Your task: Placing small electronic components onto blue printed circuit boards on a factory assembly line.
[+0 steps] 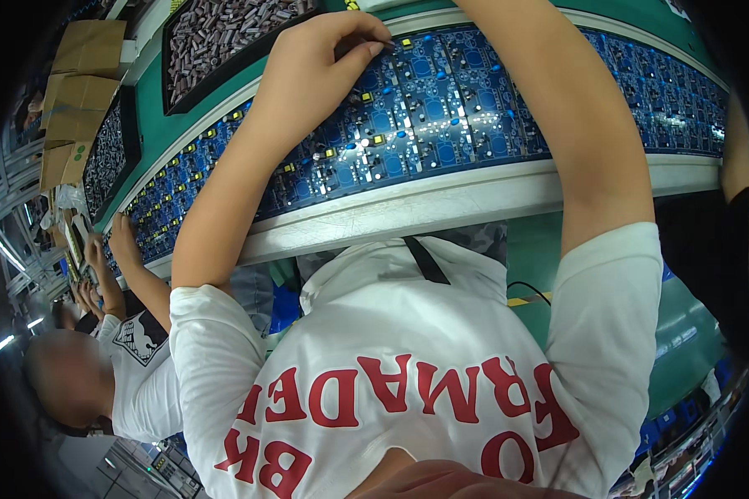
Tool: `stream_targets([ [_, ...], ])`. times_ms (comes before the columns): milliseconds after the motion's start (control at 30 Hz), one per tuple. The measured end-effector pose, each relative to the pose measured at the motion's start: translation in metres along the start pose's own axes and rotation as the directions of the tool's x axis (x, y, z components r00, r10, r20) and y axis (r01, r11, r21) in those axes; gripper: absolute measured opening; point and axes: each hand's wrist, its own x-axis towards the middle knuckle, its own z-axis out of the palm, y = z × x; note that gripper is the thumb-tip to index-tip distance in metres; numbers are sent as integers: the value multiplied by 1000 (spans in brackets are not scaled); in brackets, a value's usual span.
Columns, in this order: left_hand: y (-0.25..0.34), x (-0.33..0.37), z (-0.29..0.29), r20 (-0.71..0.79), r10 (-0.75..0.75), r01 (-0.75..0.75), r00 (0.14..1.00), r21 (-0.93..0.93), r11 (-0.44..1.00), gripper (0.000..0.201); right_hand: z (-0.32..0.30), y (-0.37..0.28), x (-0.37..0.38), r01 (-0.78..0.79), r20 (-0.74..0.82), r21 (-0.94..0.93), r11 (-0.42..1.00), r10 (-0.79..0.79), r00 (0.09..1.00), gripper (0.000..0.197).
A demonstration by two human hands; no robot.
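My left hand (320, 58) is over a long row of blue circuit boards (433, 104). Its thumb and forefinger are pinched together close to a yellow part (406, 41) on a board; whatever small thing they hold is too hidden to name. My right forearm (582, 108) reaches across the boards and leaves the picture at the top, so my right hand is out of sight. Beyond my left wrist, a black tray (216, 83) holds many small cylindrical parts (225, 41) in brownish-grey sleeves. Yellow blocks and blue discs stand on many of the boards.
A pale metal rail (408, 195) runs along the near side of the boards. Farther left are a second dark tray (133, 125) of small parts and cardboard boxes (83, 91). A co-worker's hand (123, 241) touches the line there; another person's arm (736, 158) is at far right.
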Motion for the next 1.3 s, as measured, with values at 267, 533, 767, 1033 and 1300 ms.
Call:
stream_targets([
  [267, 6, 4, 6, -39, 67, -64, 997, 77, 995, 18, 2, 4, -1, 22, -66, -2, 1000, -22, 998, 18],
  [533, 9, 7, 6, -52, 226, -203, 973, 279, 939, 17, 3, 5, -1, 9, -63, 31, 999, -7, 998, 19],
  [767, 22, 16, 0, 29, 294, -291, 955, 270, 918, 15, 6, 9, -2, 5, -118, 78, 997, 4, 993, 19],
  [1033, 34, 17, -1, 94, 434, -437, 896, 356, 826, 14, 6, 16, -3, -90, -34, 98, 991, 94, 995, 18],
  [1300, 15, 19, -62, -243, 176, -109, 954, 268, 957, 18, -57, -12, -35, -162, -45, 367, 916, 192, 980, 20],
])
